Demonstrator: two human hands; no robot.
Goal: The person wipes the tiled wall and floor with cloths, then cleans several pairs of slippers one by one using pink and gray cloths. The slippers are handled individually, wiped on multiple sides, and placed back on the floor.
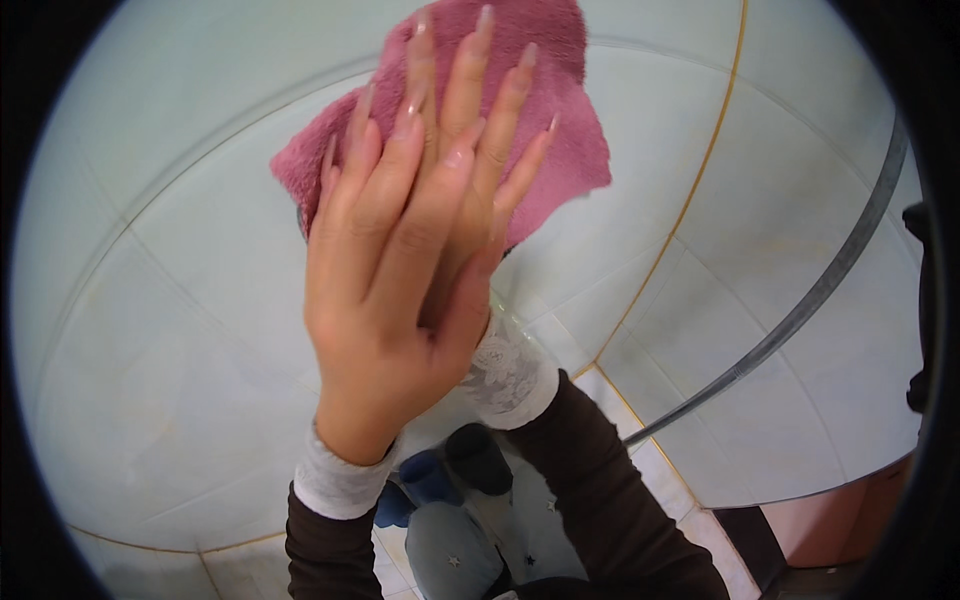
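Observation:
A pink plush cloth point(559, 127) lies spread against the pale tiled wall point(202, 300), with a dark edge showing at its lower left. My right hand point(457, 97) holds it flat to the tiles, long-nailed fingers straight and spread. Over the back of that hand rests my left hand point(382, 262), fingers apart and pointing up. It covers most of the right palm and thumb area. Some left fingertips overlap the cloth; whether they touch it I cannot tell. White lace cuffs and dark brown sleeves cover both wrists and forearms.
A grey flexible hose point(795, 322) curves down the right side. Yellowish grout point(705, 172) runs along the wall corner. Below are my dark slipper point(478, 457), blue footwear point(431, 478) and light trousers with stars point(454, 540). A reddish-brown object point(847, 514) stands at lower right.

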